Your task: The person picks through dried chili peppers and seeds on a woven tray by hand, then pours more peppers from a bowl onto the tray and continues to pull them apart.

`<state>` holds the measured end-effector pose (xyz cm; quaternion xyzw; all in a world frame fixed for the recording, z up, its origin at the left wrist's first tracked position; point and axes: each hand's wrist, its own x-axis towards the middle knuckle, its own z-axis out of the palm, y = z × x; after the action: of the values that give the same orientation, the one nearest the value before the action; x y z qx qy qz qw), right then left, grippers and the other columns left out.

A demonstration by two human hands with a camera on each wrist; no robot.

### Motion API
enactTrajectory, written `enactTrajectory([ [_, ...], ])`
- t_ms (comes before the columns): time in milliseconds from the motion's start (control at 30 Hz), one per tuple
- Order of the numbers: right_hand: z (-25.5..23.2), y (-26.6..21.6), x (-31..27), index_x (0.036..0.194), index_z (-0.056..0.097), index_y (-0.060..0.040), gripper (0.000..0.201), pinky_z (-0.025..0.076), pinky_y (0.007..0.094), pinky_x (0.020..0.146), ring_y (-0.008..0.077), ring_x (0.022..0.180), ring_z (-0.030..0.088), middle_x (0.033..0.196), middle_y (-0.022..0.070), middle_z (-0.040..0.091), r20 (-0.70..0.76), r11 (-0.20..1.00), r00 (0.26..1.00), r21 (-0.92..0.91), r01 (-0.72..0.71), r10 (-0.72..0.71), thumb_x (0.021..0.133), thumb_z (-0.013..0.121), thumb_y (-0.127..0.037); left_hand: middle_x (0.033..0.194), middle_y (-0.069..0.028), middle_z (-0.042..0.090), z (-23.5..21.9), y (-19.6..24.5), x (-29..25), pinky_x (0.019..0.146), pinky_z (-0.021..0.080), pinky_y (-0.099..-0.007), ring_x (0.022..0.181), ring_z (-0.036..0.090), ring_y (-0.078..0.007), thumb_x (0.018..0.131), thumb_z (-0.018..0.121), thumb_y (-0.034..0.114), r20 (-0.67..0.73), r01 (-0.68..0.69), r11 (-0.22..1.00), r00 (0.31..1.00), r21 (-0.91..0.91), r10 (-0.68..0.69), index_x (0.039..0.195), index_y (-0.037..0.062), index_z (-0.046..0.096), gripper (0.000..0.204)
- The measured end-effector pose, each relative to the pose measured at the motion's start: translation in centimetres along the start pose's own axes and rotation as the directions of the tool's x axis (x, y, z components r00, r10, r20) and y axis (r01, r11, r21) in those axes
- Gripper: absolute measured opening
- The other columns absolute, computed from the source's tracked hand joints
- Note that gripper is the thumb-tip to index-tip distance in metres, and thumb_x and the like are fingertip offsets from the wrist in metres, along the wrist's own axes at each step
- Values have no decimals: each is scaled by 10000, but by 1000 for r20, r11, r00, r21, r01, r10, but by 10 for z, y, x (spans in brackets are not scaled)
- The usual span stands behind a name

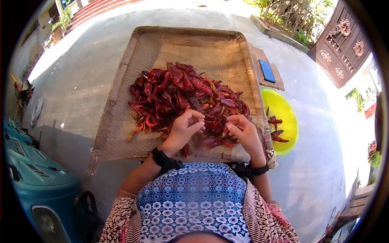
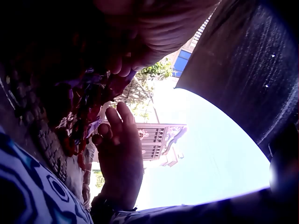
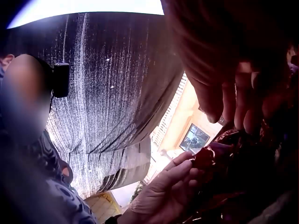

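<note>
Dark red dried chili peppers [image 1: 174,83] lie heaped on a woven tray [image 1: 198,38]. Over the near side of the heap, the left hand [image 1: 181,130] has its thumb and index finger brought together. In the right wrist view, the left hand [image 3: 163,189] pinches a red chili pepper [image 3: 204,158] at its fingertips. Just to the right, the right hand [image 1: 246,135] is held with bent fingers, thumb near index finger. The left wrist view shows the right hand [image 2: 121,156] with curled fingers; whether it holds something small cannot be told.
A yellow-green round basin [image 1: 285,109] with several chili peppers [image 1: 277,131] stands right of the tray. Above it, a blue phone [image 1: 266,71] lies on cardboard [image 1: 279,83]. A teal vehicle [image 1: 44,182] stands at the lower left.
</note>
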<state>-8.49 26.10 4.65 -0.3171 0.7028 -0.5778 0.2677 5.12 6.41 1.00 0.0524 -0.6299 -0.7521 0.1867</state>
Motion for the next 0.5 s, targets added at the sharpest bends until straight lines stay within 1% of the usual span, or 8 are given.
enactTrajectory([
  [67, 20, 4, 0, 1067, 621, -17, 198, 486, 275, 688, 151, 764, 609, 915, 85, 646, 10, 962, 980, -190, 195, -197, 900, 639, -121, 933, -11, 587, 1, 4, 0, 723, 526, -234, 827, 628, -100, 927, 597, 30, -6, 15, 998, 1000, -56, -16, 1102, 27, 552, 181],
  [133, 30, 6, 4, 1040, 626, -16, 188, 480, 286, 679, 175, 751, 608, 900, 105, 635, 95, 842, 914, -362, 400, -394, 887, 650, -122, 932, -10, 584, 1, 5, -1, 715, 527, -233, 821, 626, -101, 926, 598, 27, 9, 38, 997, 999, -70, -38, 1096, 29, 552, 177],
  [167, 33, 3, 4, 1002, 633, -16, 167, 471, 298, 655, 208, 729, 604, 862, 122, 619, 103, 896, 941, -288, 338, -322, 874, 658, -121, 937, -9, 584, 1, 4, -1, 707, 522, -227, 822, 626, -98, 926, 599, 27, 16, 32, 997, 999, -67, -31, 1098, 32, 553, 179],
  [267, 30, 3, 2, 1006, 622, -7, 179, 467, 285, 617, 168, 679, 595, 819, 91, 635, 161, 916, 955, -282, 286, -249, 889, 656, -139, 953, -5, 579, 0, 5, 0, 677, 504, -209, 811, 619, -86, 920, 607, 30, 18, 32, 998, 999, -53, -31, 1104, 41, 556, 191],
  [367, 12, -11, -4, 1005, 619, 3, 195, 455, 254, 590, 110, 644, 575, 800, 50, 643, 25, 988, 999, -147, -37, 41, 907, 652, -162, 971, -4, 575, 3, 12, -4, 636, 476, -196, 778, 604, -71, 899, 639, 33, 36, 43, 998, 998, 47, -44, 1104, 45, 565, 218],
  [400, 2, -2, -3, 1017, 615, 4, 215, 448, 226, 570, 65, 629, 557, 823, 25, 646, -58, 998, 997, -42, -47, 45, 924, 644, -188, 974, -8, 576, 2, 10, -4, 622, 466, -197, 772, 604, -73, 886, 657, 31, 72, 16, 992, 997, 122, -25, 1099, 45, 572, 229],
  [467, -25, 13, 1, 1063, 611, -19, 233, 459, 225, 574, 80, 621, 559, 852, 31, 648, -188, 985, 982, 169, 20, 12, 949, 613, -222, 968, -13, 572, 1, 9, -4, 608, 455, -203, 751, 594, -68, 857, 690, 34, 205, -69, 949, 979, 309, 5, 1097, 48, 584, 263],
  [500, -37, 15, 2, 1095, 598, -31, 259, 466, 231, 589, 89, 630, 561, 880, 38, 649, -285, 929, 959, 353, 109, -4, 961, 593, -253, 959, -12, 567, -1, 12, -4, 608, 452, -208, 736, 583, -62, 841, 706, 39, 300, -133, 901, 954, 413, 3, 1101, 53, 590, 285],
])
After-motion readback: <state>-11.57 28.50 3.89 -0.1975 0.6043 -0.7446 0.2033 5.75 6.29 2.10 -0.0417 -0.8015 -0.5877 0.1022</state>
